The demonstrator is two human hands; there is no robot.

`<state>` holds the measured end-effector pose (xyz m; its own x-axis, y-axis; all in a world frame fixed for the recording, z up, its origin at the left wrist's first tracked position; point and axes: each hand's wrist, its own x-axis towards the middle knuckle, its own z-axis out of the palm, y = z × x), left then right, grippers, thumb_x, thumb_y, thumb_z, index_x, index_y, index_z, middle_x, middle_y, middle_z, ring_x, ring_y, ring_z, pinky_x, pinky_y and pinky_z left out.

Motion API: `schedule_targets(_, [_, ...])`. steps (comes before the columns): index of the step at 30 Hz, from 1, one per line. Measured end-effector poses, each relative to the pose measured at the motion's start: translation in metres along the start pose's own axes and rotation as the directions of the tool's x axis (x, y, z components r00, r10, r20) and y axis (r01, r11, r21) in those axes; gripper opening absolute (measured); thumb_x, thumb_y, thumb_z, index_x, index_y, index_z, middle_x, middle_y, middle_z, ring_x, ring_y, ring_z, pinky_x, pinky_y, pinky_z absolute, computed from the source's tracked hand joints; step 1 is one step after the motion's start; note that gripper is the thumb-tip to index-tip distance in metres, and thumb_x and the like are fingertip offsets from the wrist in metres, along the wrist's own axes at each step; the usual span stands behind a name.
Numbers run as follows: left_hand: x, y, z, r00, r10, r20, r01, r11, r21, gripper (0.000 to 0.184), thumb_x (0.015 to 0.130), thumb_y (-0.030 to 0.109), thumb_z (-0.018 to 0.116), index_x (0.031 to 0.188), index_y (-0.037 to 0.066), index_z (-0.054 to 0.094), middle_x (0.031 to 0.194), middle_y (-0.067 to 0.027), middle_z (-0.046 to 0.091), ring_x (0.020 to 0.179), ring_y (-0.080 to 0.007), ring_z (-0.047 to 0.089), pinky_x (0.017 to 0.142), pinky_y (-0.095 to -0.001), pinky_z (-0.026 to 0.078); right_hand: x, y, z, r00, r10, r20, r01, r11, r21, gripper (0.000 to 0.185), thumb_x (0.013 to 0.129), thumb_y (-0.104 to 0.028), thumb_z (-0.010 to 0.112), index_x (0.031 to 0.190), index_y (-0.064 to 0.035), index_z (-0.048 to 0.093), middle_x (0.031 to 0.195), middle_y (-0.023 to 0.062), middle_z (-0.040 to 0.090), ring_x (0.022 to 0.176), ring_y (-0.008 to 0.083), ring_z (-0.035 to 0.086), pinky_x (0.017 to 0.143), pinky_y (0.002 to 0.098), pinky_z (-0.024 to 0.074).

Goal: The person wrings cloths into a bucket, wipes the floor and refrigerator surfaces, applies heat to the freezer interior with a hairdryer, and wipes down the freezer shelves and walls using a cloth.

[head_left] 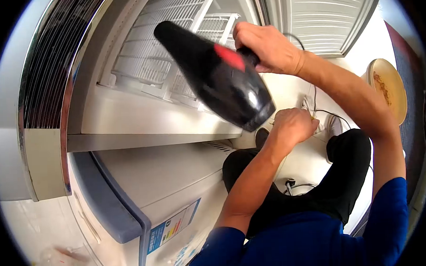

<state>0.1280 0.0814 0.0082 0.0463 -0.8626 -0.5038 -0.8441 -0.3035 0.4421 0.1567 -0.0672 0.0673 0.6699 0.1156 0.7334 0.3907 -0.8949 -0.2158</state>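
Observation:
A black hair dryer (210, 73) with a red patch is raised in front of an open cabinet. My right hand (269, 49) is wrapped round its handle, and the nozzle points to the upper left, toward white wire racks (159, 35). Lower down, near my knees, my left hand (293, 127) is closed; what it holds, if anything, is mostly hidden. A whitish crumpled thing (308, 102) shows just beyond its fingers. The dryer's black cord (315, 93) runs down past that hand to the floor.
An open door panel (329, 16) stands at the top right. A yellow basin (395, 89) with brown residue is at the right. Below the cabinet sits a white appliance (167, 173) with a grey-blue edge. A plug (290, 182) lies on the floor between my legs.

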Motion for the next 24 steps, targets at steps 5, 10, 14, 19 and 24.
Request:
schedule_targets(5, [0.003, 0.0, 0.008, 0.998, 0.037, -0.048, -0.035, 0.999, 0.033, 0.055, 0.098, 0.048, 0.051, 0.092, -0.001, 0.077, 0.096, -0.0233, 0.074, 0.096, -0.0383, 0.072, 0.09, -0.047, 0.054, -0.006, 0.006, 0.028, 0.877, 0.43, -0.213, -0.349, 0.877, 0.331, 0.037, 0.09, -0.031, 0.076, 0.1, -0.0021, 0.056, 0.093, 0.0111, 0.066, 0.075, 0.0237, 0.065, 0.066, 0.0369, 0.0519])
schedule_targets(10, [0.0, 0.004, 0.015, 0.996, 0.084, -0.028, -0.082, 0.995, 0.052, 0.053, 0.099, 0.046, 0.051, 0.09, 0.0, 0.077, 0.094, -0.0223, 0.075, 0.094, -0.0384, 0.072, 0.088, -0.0472, 0.054, 0.027, -0.01, 0.014, 0.643, 0.719, 0.263, -0.07, -0.287, 0.955, 0.056, 0.102, -0.061, 0.051, 0.082, -0.0087, 0.045, 0.078, 0.0061, 0.05, 0.06, 0.0143, 0.049, 0.051, 0.0262, 0.0458])
schedule_targets(14, [0.005, 0.007, 0.031, 0.986, 0.15, -0.071, -0.143, 0.985, 0.091, 0.047, 0.098, 0.042, 0.053, 0.089, 0.004, 0.078, 0.096, -0.0188, 0.075, 0.094, -0.036, 0.072, 0.086, -0.049, 0.054, 0.029, 0.012, 0.02, 0.792, 0.433, 0.43, 0.048, -0.746, 0.664, 0.067, 0.088, -0.074, 0.056, 0.086, -0.0078, 0.048, 0.082, 0.0055, 0.051, 0.07, 0.0193, 0.054, 0.051, 0.0287, 0.0462])
schedule_targets(19, [0.014, 0.026, 0.045, 0.992, 0.074, 0.103, -0.085, 0.99, 0.112, 0.044, 0.098, 0.041, 0.054, 0.091, 0.006, 0.079, 0.095, -0.0174, 0.076, 0.094, -0.0349, 0.073, 0.085, -0.0471, 0.055, 0.025, -0.005, 0.04, 0.853, 0.218, 0.473, -0.088, -0.835, 0.543, 0.065, 0.091, -0.073, 0.054, 0.087, -0.0083, 0.049, 0.082, 0.0033, 0.049, 0.075, 0.0194, 0.055, 0.05, 0.031, 0.0478])
schedule_targets(24, [0.011, 0.032, 0.055, 0.985, 0.111, 0.13, -0.127, 0.985, 0.12, 0.04, 0.096, 0.04, 0.058, 0.088, 0.006, 0.078, 0.089, -0.0146, 0.076, 0.087, -0.0314, 0.074, 0.079, -0.0438, 0.055, 0.033, -0.018, 0.037, 0.845, 0.136, 0.517, -0.168, -0.85, 0.499, 0.063, 0.093, -0.072, 0.053, 0.087, -0.009, 0.052, 0.078, 0.0032, 0.048, 0.072, 0.0189, 0.055, 0.048, 0.0323, 0.0504])
